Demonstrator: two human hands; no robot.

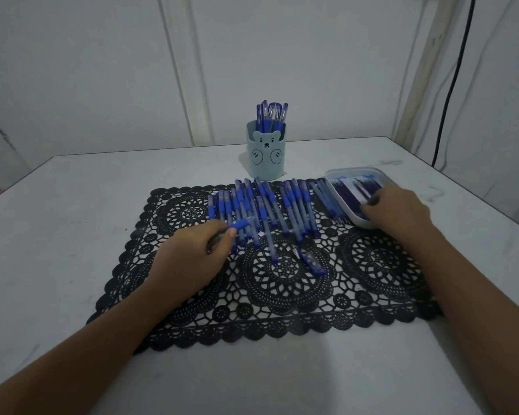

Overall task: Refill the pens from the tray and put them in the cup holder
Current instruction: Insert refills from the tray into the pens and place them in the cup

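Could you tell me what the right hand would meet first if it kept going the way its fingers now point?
Probably the refills in the white tray: the right hand reaches over the tray's near edge, fingers aimed up-left at them. Whether the fingertips already touch them is unclear in this dim view.

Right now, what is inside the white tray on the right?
The white tray holds a layer of dark blue refills lying side by side. The right hand reaches in and covers the near end, so whether its fingers grip one cannot be seen.
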